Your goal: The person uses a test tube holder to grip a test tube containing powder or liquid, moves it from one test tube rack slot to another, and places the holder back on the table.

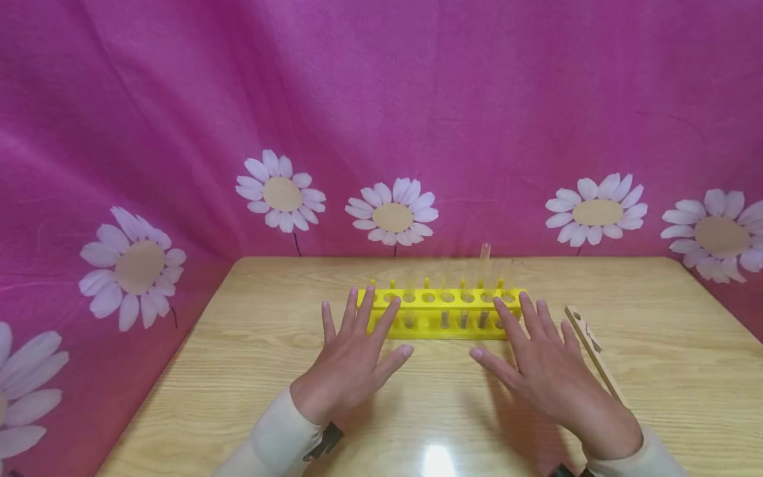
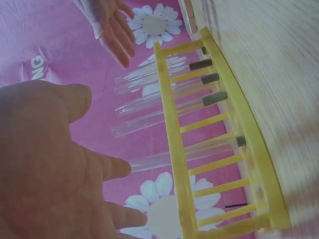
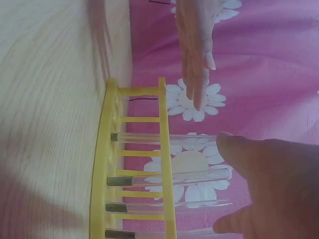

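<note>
My left hand [image 1: 348, 364] is held palm down over the table, fingers spread, in front of the left end of a yellow test tube rack [image 1: 429, 334]. Opposite it, my right hand [image 1: 545, 374] hovers the same way before the rack's right end. Neither holds anything. Several clear glass test tubes [image 2: 142, 124] stand upright in the rack, mostly toward its right half, with dark matter [image 3: 119, 180] at their bottoms. One tube [image 1: 485, 253] sticks up higher than the others. From the head view I cannot tell whether any fingertip touches the rack.
A wooden test tube holder [image 1: 602, 364] lies to the right of the rack, partly behind my right hand. The wood-grain table [image 1: 268, 298] ends at the back against a magenta cloth [image 1: 477, 99] printed with white daisies, which also hangs along the left side.
</note>
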The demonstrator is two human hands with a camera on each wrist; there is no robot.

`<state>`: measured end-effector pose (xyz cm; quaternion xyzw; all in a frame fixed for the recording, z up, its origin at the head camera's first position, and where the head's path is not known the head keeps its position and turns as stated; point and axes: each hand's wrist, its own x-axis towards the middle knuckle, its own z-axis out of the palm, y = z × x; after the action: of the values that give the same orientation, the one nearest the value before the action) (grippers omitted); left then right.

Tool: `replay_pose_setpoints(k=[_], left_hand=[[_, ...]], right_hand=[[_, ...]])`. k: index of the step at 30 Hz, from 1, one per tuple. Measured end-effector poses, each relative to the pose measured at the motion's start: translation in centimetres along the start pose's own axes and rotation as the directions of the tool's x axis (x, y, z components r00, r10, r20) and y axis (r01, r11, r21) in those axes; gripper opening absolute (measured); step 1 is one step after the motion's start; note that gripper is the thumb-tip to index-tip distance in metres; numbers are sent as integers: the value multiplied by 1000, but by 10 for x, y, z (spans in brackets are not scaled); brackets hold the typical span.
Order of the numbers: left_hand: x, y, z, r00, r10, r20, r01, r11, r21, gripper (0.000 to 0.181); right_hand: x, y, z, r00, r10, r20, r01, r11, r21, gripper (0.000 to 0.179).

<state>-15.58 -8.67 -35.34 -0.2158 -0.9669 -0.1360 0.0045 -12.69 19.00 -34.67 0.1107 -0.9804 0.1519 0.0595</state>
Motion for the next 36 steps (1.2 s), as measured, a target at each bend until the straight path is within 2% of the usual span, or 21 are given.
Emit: replay_pose_setpoints(k=[9, 15, 27, 36], left_hand=[[1, -1, 0, 1000, 7, -5, -7, 1000, -11, 74], [1, -3, -1, 1000, -23, 9, 23, 1000, 9, 74], [5, -15, -6, 998, -63, -6, 63, 998, -31, 74], [11, -24, -5, 995, -103, 14, 104, 994, -31, 75]], right_hand=[[1, 1, -1, 1000, 1, 1, -1, 1000, -2, 89], [1, 5, -4, 1000, 12, 18, -12, 1000, -15, 91], [3, 14, -10, 999, 42, 33, -41, 999, -18, 90], [7, 25, -11, 993, 89, 72, -87, 996, -31, 98]])
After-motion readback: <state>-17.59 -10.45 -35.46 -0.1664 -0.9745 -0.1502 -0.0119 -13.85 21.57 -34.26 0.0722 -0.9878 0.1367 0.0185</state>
